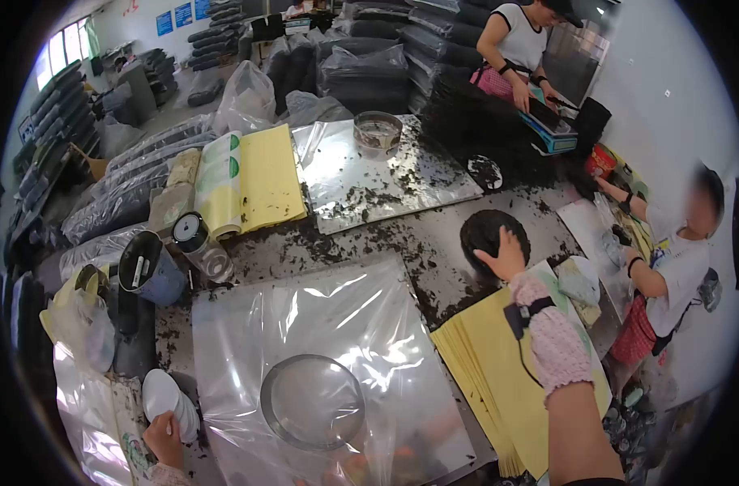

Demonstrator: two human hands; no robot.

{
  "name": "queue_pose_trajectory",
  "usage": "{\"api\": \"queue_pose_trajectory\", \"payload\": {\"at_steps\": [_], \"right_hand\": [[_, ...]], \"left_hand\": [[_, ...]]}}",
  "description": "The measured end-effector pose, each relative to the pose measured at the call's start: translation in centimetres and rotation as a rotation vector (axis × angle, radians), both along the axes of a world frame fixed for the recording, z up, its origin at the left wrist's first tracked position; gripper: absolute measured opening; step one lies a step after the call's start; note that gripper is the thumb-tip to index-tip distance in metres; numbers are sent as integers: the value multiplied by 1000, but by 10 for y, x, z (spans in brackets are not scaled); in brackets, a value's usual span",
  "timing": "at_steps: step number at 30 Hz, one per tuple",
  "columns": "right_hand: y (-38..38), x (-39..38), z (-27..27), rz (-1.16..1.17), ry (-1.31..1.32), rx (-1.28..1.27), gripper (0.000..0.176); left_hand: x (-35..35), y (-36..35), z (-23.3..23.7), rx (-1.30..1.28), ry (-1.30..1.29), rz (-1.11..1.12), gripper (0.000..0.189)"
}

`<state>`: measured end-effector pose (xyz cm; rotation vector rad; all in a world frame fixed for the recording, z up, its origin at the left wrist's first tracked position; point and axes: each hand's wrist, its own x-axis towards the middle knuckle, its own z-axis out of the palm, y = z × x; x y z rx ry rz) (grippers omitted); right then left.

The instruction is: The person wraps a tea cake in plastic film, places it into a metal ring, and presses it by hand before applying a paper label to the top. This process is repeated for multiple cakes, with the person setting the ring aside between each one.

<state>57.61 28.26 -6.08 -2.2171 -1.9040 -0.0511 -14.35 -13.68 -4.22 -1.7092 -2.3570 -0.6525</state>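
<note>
My left hand (164,440) is closed on the edge of a stack of white round discs (170,402) at the lower left. My right hand (503,257) lies with its fingers spread on a round dark mass (484,235) of loose flakes, right of centre. Between the hands, a clear plastic sheet (248,340) covers a flat square surface. A metal ring (311,447) sits at its lower middle. Below my right wrist lies a stack of yellow sheets (483,356).
Behind are a metal tray (345,194) with a clear ring (378,134), yellow paper (268,178), a blue cup (160,279) and a jar (211,259). Dark flakes litter the table (305,251). Two people (511,40) (677,259) work at the right.
</note>
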Motion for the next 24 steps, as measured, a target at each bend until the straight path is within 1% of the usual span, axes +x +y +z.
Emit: {"api": "queue_pose_trajectory", "payload": {"at_steps": [1, 2, 3, 5, 6, 8, 9, 10, 11, 12, 13, 14, 15, 16, 17, 18, 19, 20, 21, 22, 23, 24], "right_hand": [[10, -20, -10, -63, -41, -107, 107], [11, -42, -19, -50, -44, -33, 107], [10, -61, -25, 20, -1, -16, 107], [-9, -92, -33, 263, 116, 10, 104], [-21, -104, -29, 319, 96, 9, 97], [-30, -108, -30, 347, 25, -31, 93], [-28, -111, -27, 367, -10, -43, 91], [-29, -115, -18, 364, -21, -90, 90], [-31, -118, -11, 356, -12, -119, 87], [-36, -122, -10, 353, -32, -66, 85], [-42, -124, -5, 340, -57, -9, 83], [-52, -128, 0, 368, -89, 71, 83], [-65, -137, 5, 404, -130, 154, 82], [-77, -146, 10, 444, -173, 239, 82], [-96, -159, 15, 499, -181, 273, 86], [-119, -174, 26, 602, -144, 333, 78], [-144, -190, 36, 688, -153, 376, 69], [-173, -207, 57, 790, -65, 365, 62], [-198, -220, 69, 863, -37, 342, 60], [-220, -235, 74, 932, 70, 389, 58], [-239, -248, 73, 1015, 155, 410, 57], [-259, -263, 65, 1067, 180, 412, 56]], "left_hand": [[-4, -1, -5, -3, -44, 24, 8], [-7, -2, -7, -10, -87, 43, 8], [-9, 0, -3, -17, -163, 91, 7], [-8, 1, 1, -29, -320, 200, 7], [-17, 0, -3, 8, -427, 185, 9], [-38, -5, -4, -38, -515, 247, 10], [-49, -8, -9, 3, -746, 201, 13], [-41, -4, 8, -21, -869, 273, 15], [-24, -4, 15, 7, -541, 189, 14], [24, 11, 39, 84, -442, 174, 11], [64, 22, 54, 215, -134, -120, 9], [115, 34, 74, 194, -114, -278, 14], [154, 40, 77, 186, 10, -451, 20], [187, 50, 70, 227, -74, -593, 24], [211, 61, 56, 88, -116, -657, 25], [226, 68, 45, -56, -157, -720, 26], [232, 65, 45, -28, -177, -680, 27], [237, 64, 46, 4, -195, -644, 28], [238, 64, 49, 33, -207, -613, 28], [232, 60, 59, 150, -233, -635, 31], [225, 53, 66, 203, -206, -658, 32], [217, 48, 73, 261, -180, -675, 32]]}}
